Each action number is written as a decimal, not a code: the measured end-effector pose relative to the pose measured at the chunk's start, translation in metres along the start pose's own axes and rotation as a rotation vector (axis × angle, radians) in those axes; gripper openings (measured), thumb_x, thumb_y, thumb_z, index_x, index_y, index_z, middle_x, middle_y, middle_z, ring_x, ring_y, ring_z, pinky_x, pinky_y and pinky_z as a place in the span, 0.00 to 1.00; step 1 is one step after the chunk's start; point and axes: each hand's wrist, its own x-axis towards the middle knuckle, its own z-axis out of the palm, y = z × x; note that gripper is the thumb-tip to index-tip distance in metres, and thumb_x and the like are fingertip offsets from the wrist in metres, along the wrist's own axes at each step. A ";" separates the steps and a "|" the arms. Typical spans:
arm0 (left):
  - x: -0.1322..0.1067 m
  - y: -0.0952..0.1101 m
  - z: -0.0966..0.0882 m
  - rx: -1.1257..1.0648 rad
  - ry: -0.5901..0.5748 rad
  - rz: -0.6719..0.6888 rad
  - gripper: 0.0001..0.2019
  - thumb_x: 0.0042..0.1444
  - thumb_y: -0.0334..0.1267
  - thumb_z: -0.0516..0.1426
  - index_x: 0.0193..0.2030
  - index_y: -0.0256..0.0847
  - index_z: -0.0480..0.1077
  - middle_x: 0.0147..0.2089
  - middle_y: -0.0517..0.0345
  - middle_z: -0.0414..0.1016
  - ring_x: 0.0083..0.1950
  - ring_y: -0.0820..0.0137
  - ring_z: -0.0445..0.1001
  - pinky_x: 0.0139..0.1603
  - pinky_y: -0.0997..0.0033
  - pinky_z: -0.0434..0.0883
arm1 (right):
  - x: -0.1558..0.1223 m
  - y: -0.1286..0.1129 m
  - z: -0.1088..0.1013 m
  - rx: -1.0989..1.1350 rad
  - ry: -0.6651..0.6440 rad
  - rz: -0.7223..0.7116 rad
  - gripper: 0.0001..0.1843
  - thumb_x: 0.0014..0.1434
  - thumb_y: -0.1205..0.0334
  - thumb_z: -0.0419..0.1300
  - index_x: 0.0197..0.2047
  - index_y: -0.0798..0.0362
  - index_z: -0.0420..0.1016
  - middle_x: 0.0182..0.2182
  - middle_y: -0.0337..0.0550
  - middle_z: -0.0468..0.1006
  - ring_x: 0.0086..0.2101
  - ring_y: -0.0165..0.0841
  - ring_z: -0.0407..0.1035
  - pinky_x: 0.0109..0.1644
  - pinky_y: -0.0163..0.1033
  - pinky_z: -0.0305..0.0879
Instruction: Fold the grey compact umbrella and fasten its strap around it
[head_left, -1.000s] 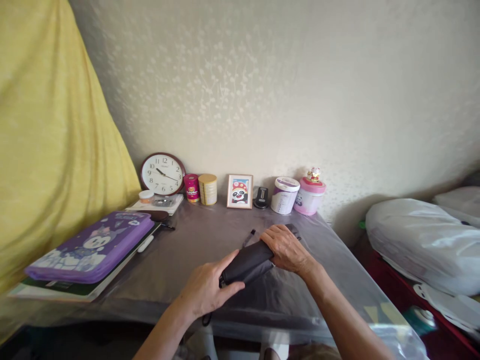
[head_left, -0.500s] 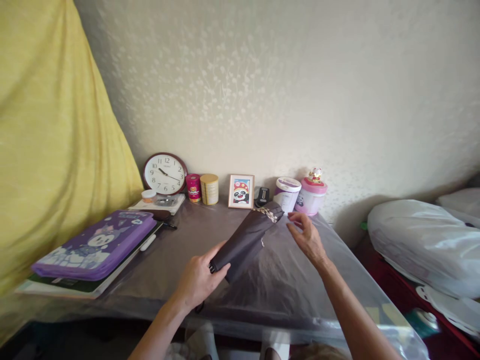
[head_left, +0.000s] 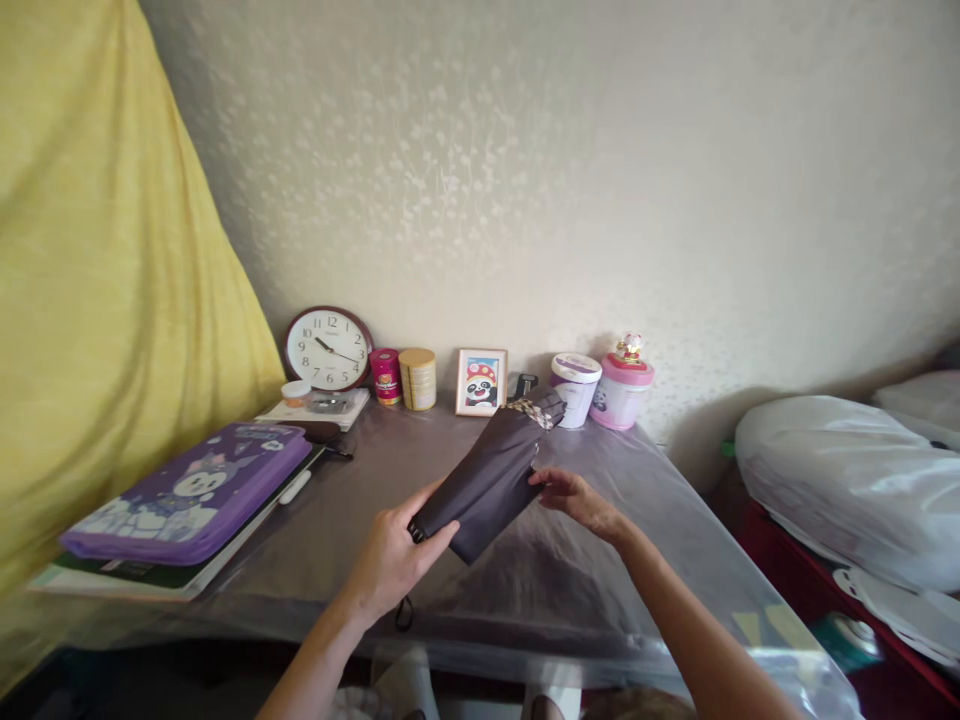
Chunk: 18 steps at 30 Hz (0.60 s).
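A dark folding umbrella (head_left: 487,475), closed but with its cloth loose, slants over the table from lower left to upper right. At its far end a checked trim and the rib tips show. My left hand (head_left: 401,555) is wrapped round the near end, thumb on top of the cloth, and a small black wrist loop hangs beneath. On the right side, the fingers of my right hand (head_left: 574,498) pinch the edge of the loose cloth flap, close to a small light-coloured bit on it.
The table (head_left: 615,590) has a clear plastic cover. Along the wall stand a clock (head_left: 328,348), two canisters (head_left: 418,380), a panda picture frame (head_left: 481,383) and two lidded tubs (head_left: 576,392). A purple case (head_left: 187,490) lies left; white plastic bags (head_left: 847,480) bulge at right.
My right hand has come down and left from beside the umbrella's far end and now pinches the cloth edge. The flap is spread out a little to the right. My left hand keeps its hold.
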 end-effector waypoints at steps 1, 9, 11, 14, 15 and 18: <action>0.000 0.000 0.000 0.001 0.001 -0.003 0.21 0.52 0.40 0.56 0.54 0.43 0.67 0.50 0.60 0.76 0.51 0.66 0.73 0.51 0.72 0.69 | 0.001 0.000 0.000 -0.006 0.009 -0.001 0.15 0.44 0.61 0.64 0.38 0.52 0.73 0.31 0.37 0.76 0.31 0.30 0.70 0.40 0.40 0.67; 0.003 -0.005 -0.002 0.017 0.055 -0.055 0.22 0.50 0.43 0.56 0.53 0.43 0.69 0.47 0.57 0.78 0.48 0.63 0.74 0.48 0.67 0.70 | -0.003 -0.021 -0.007 -0.113 0.100 -0.128 0.12 0.48 0.53 0.62 0.33 0.51 0.76 0.30 0.38 0.78 0.33 0.34 0.72 0.43 0.43 0.69; 0.002 -0.004 -0.002 0.022 0.068 -0.077 0.22 0.50 0.44 0.56 0.53 0.42 0.69 0.42 0.57 0.79 0.45 0.62 0.76 0.44 0.68 0.71 | -0.006 -0.031 -0.008 -0.119 0.123 -0.155 0.11 0.49 0.54 0.62 0.33 0.51 0.76 0.30 0.39 0.78 0.33 0.33 0.72 0.42 0.42 0.70; 0.002 -0.003 -0.002 0.028 0.062 -0.108 0.23 0.51 0.45 0.55 0.54 0.41 0.69 0.33 0.57 0.80 0.38 0.63 0.77 0.36 0.70 0.72 | -0.010 -0.047 -0.006 -0.064 0.150 -0.215 0.10 0.51 0.56 0.62 0.35 0.52 0.75 0.29 0.38 0.78 0.31 0.32 0.73 0.40 0.41 0.71; 0.002 -0.002 -0.001 0.029 0.050 -0.115 0.23 0.51 0.45 0.55 0.54 0.40 0.68 0.31 0.58 0.79 0.35 0.64 0.77 0.34 0.71 0.71 | -0.011 -0.052 -0.004 -0.039 0.160 -0.233 0.10 0.51 0.56 0.61 0.35 0.52 0.75 0.29 0.38 0.77 0.30 0.31 0.73 0.39 0.41 0.72; 0.002 -0.003 0.001 0.023 -0.010 -0.115 0.24 0.52 0.47 0.54 0.55 0.40 0.68 0.27 0.59 0.78 0.29 0.66 0.75 0.28 0.74 0.69 | -0.013 -0.068 0.004 0.039 0.177 -0.252 0.10 0.53 0.55 0.60 0.36 0.52 0.73 0.27 0.38 0.77 0.27 0.31 0.73 0.36 0.40 0.73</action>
